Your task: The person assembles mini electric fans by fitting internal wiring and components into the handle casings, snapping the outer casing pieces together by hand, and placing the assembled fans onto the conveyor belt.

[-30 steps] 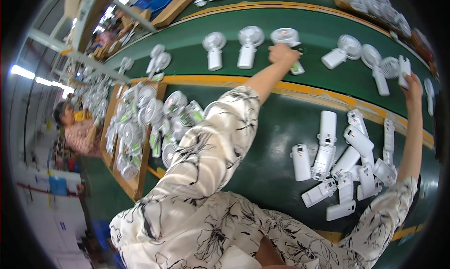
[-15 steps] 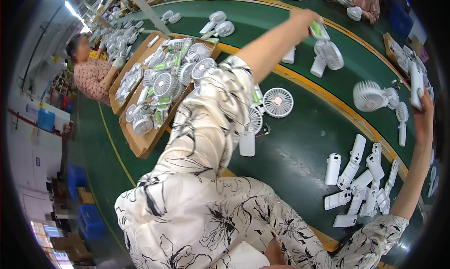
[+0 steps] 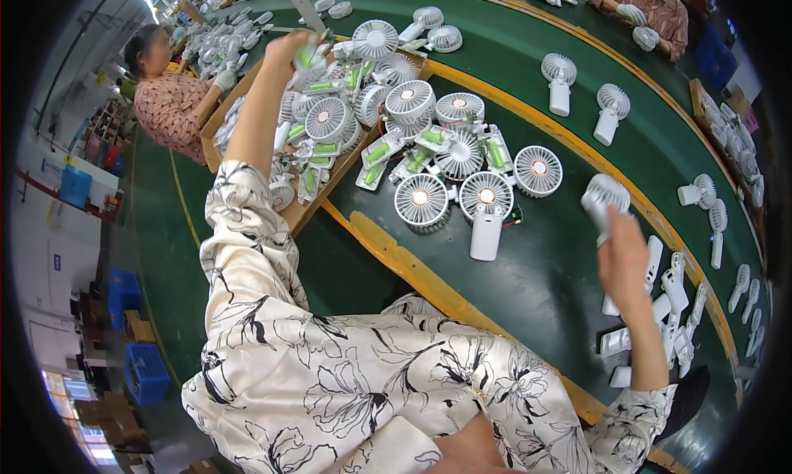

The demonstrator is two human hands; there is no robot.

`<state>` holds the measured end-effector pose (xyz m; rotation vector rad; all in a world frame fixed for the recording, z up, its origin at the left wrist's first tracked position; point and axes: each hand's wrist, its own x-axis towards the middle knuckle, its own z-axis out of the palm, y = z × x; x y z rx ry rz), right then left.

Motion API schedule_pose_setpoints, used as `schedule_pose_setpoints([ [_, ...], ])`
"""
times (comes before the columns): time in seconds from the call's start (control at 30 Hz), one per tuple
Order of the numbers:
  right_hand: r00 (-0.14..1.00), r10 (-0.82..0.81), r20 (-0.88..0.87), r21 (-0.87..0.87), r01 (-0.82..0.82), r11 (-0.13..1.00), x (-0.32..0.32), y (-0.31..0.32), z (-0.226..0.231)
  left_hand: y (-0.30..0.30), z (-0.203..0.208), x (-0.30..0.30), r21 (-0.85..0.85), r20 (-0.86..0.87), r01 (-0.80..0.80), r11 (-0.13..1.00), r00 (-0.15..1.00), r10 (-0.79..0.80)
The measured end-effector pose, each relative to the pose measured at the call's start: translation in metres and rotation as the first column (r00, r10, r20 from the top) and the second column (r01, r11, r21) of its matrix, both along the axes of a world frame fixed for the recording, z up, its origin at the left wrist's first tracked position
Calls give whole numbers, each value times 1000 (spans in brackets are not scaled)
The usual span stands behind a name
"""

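Note:
My left hand [image 3: 290, 47] reaches far out over a wooden tray [image 3: 216, 121] heaped with white fan heads and green-and-white parts. Its fingers are closed on a green-and-white fan part [image 3: 310, 59]. My right hand [image 3: 622, 259] is raised over the green belt and grips a white hand-held fan [image 3: 605, 196] by its stem, head up. Below that hand lies a pile of white fan handles [image 3: 670, 307]. Between my arms sits a cluster of loose round fan heads [image 3: 450, 165], with one upright white handle [image 3: 486, 233] at its near edge.
Assembled white fans [image 3: 559, 82] stand on the far belt beyond a yellow stripe [image 3: 577, 148]. One person [image 3: 169, 99] works at the left by the tray, and another person [image 3: 652, 4] sits at the top right. Blue crates [image 3: 124, 297] are on the floor at the left.
The view has swung left. My left hand moved from the far belt to the tray and closed on a green-and-white part. My right hand came in from the right edge holding a fan.

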<state>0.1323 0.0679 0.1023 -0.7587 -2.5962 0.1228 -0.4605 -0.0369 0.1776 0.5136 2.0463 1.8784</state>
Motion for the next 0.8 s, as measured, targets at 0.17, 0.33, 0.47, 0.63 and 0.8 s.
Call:
schedule_pose_setpoints([
  [0.17, 991, 77, 109, 11, -78, 997, -9, -52, -32, -68, -64, -48, -258, -268, -230, 938, 950, 159],
  [0.33, 984, 42, 175, 34, -48, 998, -10, -82, -49, -59, -48, -11, -308, -922, -621, 720, 382, -65],
  [0.47, 996, -57, 67, -17, 58, 998, -2, -90, -48, -23, 30, 183, 57, -808, 697, 715, 452, -377],
  [0.63, 933, -355, -56, 56, 358, 932, 9, -68, -47, -22, 30, 285, 126, -890, 907, 402, 283, -358],
  [0.8, 848, -501, -171, 133, 524, 841, 26, -17, -47, -42, 35, 236, 144, -881, 933, 329, 272, -386],
])
